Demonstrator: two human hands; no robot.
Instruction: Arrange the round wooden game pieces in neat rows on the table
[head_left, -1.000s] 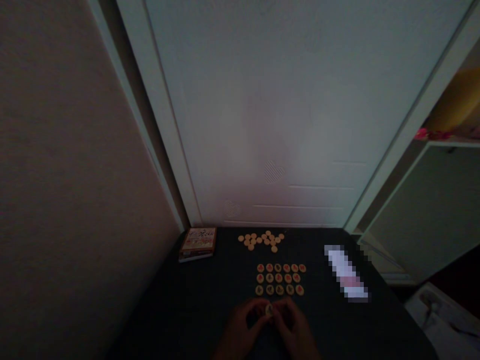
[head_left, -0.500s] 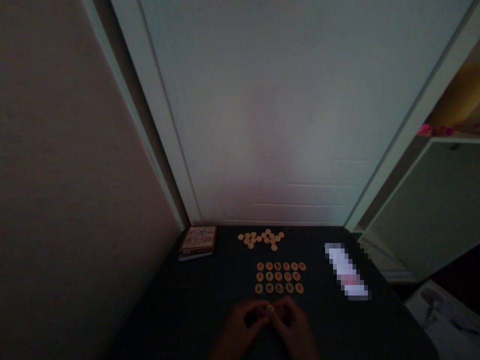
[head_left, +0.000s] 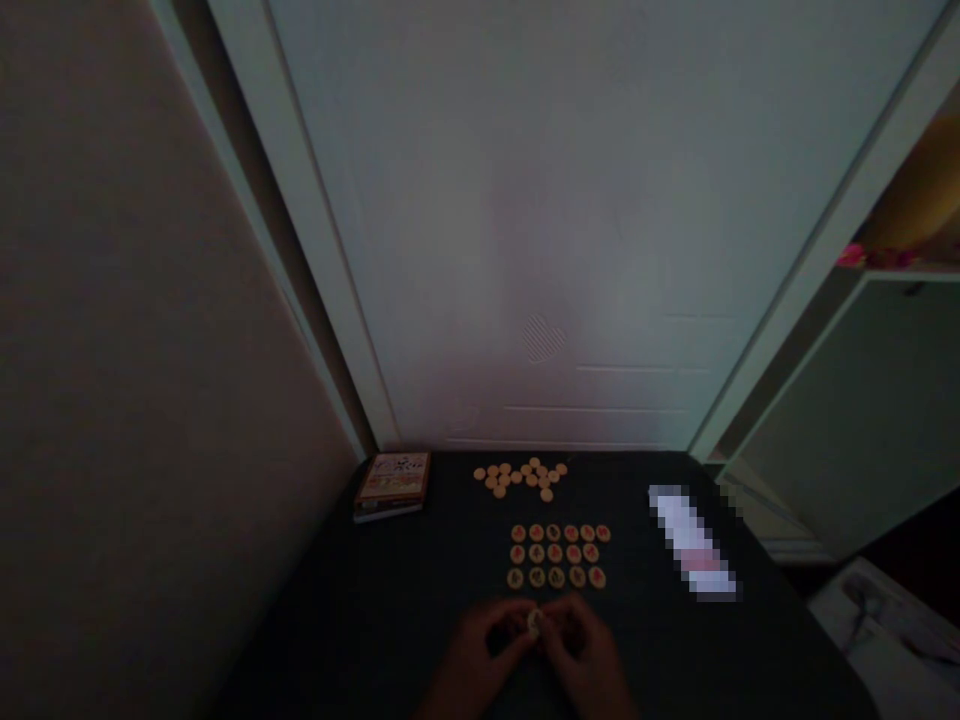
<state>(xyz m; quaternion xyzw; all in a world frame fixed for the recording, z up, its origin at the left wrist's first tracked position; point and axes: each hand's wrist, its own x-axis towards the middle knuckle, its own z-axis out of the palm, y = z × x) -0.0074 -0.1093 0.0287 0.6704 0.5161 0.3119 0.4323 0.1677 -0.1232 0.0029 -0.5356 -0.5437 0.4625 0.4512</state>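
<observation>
Near the front of the dark table, my left hand and my right hand meet fingertip to fingertip. Between them they pinch one small round xiangqi piece, tilted up on its edge; its marking is too dim to read. Just beyond my fingers, three rows of round wooden pieces lie with red or dark characters facing up. Farther back, a loose cluster of pale blank-looking discs lies flat, some touching each other.
A patterned box sits at the table's back left corner. On the right lies a pixelated bright oblong thing. The dark table backs onto a white door panel; a wall rises at left.
The held piece has been turned between my fingertips, showing more of its pale face or edge. Both hands stay in nearly the same place. The camera view has shifted slightly.
</observation>
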